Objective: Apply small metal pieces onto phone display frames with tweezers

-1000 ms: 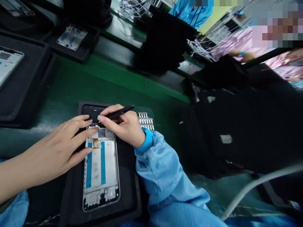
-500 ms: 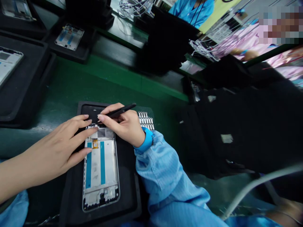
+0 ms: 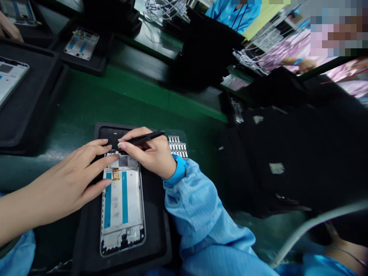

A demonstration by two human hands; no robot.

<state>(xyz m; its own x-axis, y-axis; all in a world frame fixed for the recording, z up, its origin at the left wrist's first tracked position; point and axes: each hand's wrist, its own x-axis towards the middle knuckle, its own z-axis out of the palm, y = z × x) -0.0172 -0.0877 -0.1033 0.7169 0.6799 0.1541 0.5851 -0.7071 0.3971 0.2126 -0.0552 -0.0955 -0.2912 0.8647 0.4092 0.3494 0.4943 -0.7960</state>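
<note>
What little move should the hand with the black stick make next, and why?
Perhaps nudge the black pen-like tool gently at the top end of the phone frame: the right hand holds it slanted there, tip hidden, and the left hand seems to steady the frame.

The silver-white frame (image 3: 117, 203) is striped with two blue strips (image 3: 124, 197) and marked by an orange-gold connector (image 3: 115, 174); the tray (image 3: 156, 218) and the pen (image 3: 150, 137) are coloured black. The desk (image 3: 138, 103) is surfaced in dark green, patterned at one spot by rows of white tabs (image 3: 177, 147). The light-blue sleeve (image 3: 198, 199) is edged by a brighter blue wristband (image 3: 178, 169).
</note>
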